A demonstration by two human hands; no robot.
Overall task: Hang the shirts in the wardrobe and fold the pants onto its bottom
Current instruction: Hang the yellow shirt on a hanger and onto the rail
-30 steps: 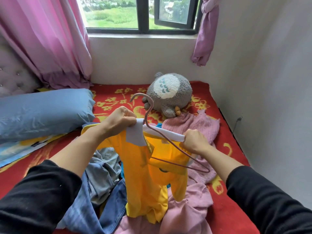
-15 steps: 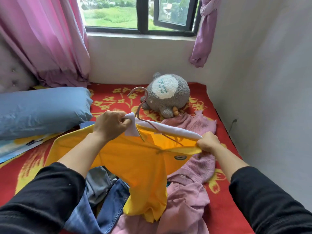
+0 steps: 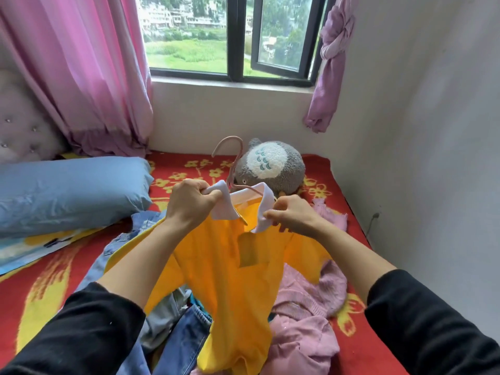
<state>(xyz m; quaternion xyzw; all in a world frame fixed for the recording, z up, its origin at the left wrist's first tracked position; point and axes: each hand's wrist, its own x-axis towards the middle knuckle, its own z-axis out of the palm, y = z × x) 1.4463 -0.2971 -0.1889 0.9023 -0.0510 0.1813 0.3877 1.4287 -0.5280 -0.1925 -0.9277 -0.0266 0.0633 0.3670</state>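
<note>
A yellow shirt (image 3: 230,280) with a white collar hangs in front of me over the bed, and a pink hanger (image 3: 232,163) sticks up out of its neck. My left hand (image 3: 189,204) grips the left side of the collar. The collar's right tip is pinched by my right hand (image 3: 292,215). Under the shirt lie blue jeans (image 3: 178,345) at the lower left and pink garments (image 3: 305,320) at the lower right. No wardrobe is in view.
The clothes lie on a bed with a red flowered blanket (image 3: 359,355). A blue pillow (image 3: 70,190) is at the left, a grey plush toy (image 3: 270,166) behind the hanger. A white wall (image 3: 433,158) runs along the right, with a window (image 3: 232,36) and pink curtains (image 3: 81,71) ahead.
My hands have come closer together at the collar and lifted the shirt. The hanger now stands upright in the neck, and the shirt hangs down straighter.
</note>
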